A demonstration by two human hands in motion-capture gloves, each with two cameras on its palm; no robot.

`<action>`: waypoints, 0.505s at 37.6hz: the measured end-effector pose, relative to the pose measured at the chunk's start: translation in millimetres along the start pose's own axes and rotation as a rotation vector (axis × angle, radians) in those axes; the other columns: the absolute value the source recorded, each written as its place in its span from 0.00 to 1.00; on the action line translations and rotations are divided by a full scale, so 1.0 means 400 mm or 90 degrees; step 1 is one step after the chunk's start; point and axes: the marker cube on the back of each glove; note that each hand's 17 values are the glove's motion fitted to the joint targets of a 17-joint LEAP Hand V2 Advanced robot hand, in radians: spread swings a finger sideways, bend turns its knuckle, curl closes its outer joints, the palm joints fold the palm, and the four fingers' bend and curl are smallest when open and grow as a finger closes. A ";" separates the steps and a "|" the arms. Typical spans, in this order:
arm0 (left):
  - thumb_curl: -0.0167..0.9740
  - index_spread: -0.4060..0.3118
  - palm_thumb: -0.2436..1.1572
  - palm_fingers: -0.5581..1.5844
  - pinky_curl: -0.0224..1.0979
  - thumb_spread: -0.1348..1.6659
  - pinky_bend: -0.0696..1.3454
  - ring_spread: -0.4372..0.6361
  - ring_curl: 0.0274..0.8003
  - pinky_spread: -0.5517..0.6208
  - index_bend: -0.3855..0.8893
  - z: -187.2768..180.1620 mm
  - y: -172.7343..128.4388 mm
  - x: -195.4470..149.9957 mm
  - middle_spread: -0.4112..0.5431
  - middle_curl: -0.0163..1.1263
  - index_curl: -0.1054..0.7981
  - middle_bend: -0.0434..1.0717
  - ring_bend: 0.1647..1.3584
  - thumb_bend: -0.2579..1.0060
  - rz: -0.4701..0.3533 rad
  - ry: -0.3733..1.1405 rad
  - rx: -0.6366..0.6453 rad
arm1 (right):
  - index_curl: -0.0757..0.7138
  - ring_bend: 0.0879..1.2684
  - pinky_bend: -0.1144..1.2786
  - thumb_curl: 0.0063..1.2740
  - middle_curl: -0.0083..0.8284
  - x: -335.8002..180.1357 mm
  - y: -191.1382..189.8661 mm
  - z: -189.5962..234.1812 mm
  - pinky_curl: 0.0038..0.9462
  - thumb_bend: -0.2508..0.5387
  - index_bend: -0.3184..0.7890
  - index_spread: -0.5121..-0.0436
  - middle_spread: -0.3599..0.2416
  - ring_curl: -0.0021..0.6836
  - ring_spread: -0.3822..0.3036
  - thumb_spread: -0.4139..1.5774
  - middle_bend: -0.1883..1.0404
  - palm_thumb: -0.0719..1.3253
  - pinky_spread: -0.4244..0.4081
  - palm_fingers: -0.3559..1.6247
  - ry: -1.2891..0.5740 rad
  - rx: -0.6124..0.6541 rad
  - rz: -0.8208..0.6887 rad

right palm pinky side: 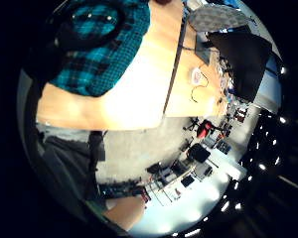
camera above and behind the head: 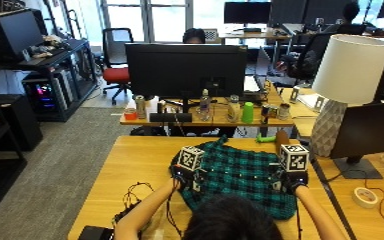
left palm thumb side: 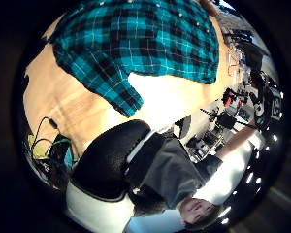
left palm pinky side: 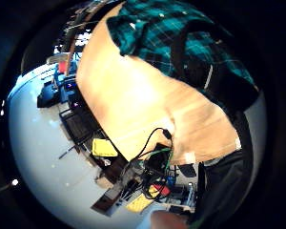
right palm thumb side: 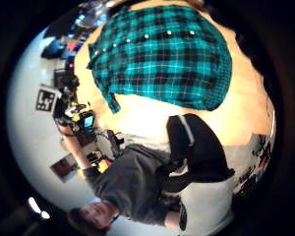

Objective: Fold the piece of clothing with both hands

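Shirt [camera above and behind the head: 242, 175] lay spread on the tabletop [camera above and behind the head: 135, 165]; whether left hand [camera above and behind the head: 182, 176] and right hand [camera above and behind the head: 294, 181] gripped it was unclear.

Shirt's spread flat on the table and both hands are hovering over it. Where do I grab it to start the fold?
Probably the two side edges of the plaid shirt: left hand on its own side, where the sleeve sticks out, right hand on its own. It lies flat with the button line running across, so pinching each edge from above, outer side inward, should fold it over.
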 end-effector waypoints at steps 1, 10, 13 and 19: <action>0.19 0.50 0.18 0.33 0.36 0.55 0.68 0.55 0.36 0.68 0.37 0.011 0.007 0.011 0.71 0.20 0.29 0.17 0.59 0.19 0.043 -0.002 0.020 | 0.23 0.47 0.54 0.22 0.46 -0.003 -0.005 0.016 0.36 0.39 0.37 0.32 0.58 0.47 0.56 0.79 0.47 0.44 0.67 0.41 0.003 0.002 -0.005; 0.24 0.51 0.22 0.36 0.35 0.56 0.67 0.45 0.38 0.58 0.37 0.111 -0.018 0.054 0.64 0.22 0.28 0.22 0.59 0.19 0.096 -0.048 -0.014 | 0.31 0.48 0.50 0.25 0.48 -0.051 0.013 0.136 0.36 0.43 0.40 0.48 0.52 0.51 0.46 0.79 0.47 0.56 0.56 0.53 0.007 -0.069 -0.029; 0.25 0.52 0.23 0.39 0.35 0.56 0.66 0.40 0.38 0.53 0.37 0.136 -0.033 0.060 0.58 0.24 0.28 0.23 0.58 0.19 0.076 -0.064 -0.032 | 0.32 0.47 0.51 0.25 0.48 -0.037 -0.052 0.214 0.37 0.41 0.38 0.49 0.51 0.52 0.45 0.78 0.45 0.57 0.55 0.52 0.015 -0.094 -0.037; 0.26 0.55 0.24 0.39 0.35 0.56 0.67 0.37 0.39 0.48 0.34 0.192 -0.055 0.063 0.53 0.27 0.27 0.22 0.57 0.18 0.016 -0.119 -0.099 | 0.34 0.45 0.50 0.27 0.48 -0.017 -0.125 0.325 0.37 0.40 0.39 0.46 0.51 0.52 0.43 0.77 0.42 0.61 0.54 0.52 0.075 -0.109 -0.015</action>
